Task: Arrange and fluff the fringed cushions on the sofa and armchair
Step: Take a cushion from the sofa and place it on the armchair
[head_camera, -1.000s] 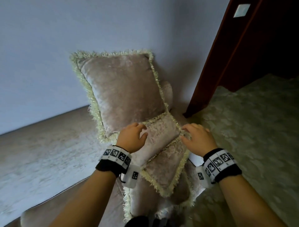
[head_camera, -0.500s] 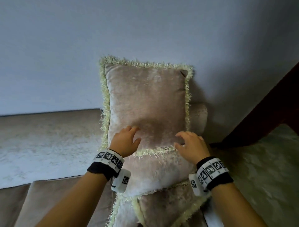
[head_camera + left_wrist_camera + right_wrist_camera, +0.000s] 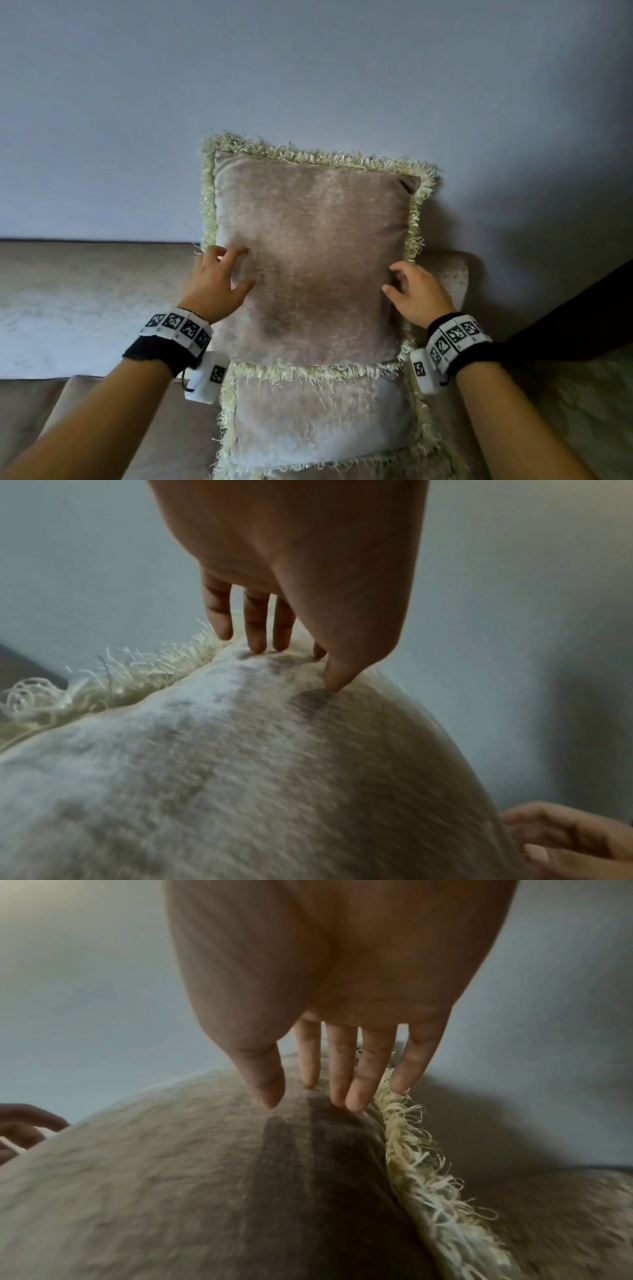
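Note:
A beige velvet cushion with pale yellow fringe stands upright against the wall at the sofa's right end. Below it lies a second fringed cushion, with the edge of a third under that. My left hand touches the upright cushion's left edge with spread fingertips. My right hand touches its right edge, its fingertips on the velvet beside the fringe. Neither hand grips the fabric.
The sofa backrest runs left along the grey wall. A rounded sofa arm shows behind the cushion's right side. Patterned carpet lies at the right, under a dark wooden frame.
Both hands slid up from the lower cushion onto the upright one and spread apart to its side edges. The view turned to face the wall squarely and came closer.

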Available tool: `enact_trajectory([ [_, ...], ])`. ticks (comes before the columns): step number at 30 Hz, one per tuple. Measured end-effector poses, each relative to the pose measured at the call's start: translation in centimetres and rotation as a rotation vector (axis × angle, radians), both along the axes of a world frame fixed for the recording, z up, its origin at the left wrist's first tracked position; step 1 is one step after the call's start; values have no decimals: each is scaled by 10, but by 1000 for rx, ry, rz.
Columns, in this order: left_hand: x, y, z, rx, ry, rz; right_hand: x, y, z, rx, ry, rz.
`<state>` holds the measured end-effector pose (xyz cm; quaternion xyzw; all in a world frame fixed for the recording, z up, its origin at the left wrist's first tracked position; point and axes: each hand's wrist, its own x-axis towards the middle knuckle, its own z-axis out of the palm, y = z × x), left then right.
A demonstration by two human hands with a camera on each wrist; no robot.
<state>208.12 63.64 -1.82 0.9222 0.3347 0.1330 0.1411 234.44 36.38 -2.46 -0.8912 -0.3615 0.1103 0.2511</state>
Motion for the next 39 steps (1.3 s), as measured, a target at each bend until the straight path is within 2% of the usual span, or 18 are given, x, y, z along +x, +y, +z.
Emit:
enact_trajectory([
  [4,13,25,-1,-154,0,55,13,25,-12,133,118,-95],
  [10,35,51,-22,-423,-69,31,15,50,-28,156,328,-228],
  [14,42,60,-35,-491,-84,14,6,67,-35,265,438,-325],
  [19,37,65,-44,-484,-45,15,-7,72,-34,299,475,-378],
  [24,20,60,-47,-556,-122,19,-32,73,-27,266,413,-427],
  [29,-9,58,-44,-561,-224,-97,-65,78,-8,268,289,-413],
  [33,-37,63,-22,-557,-349,-166,-95,81,23,365,190,-387],
  [39,-96,68,13,-465,-504,-94,-137,90,58,496,87,-314],
])
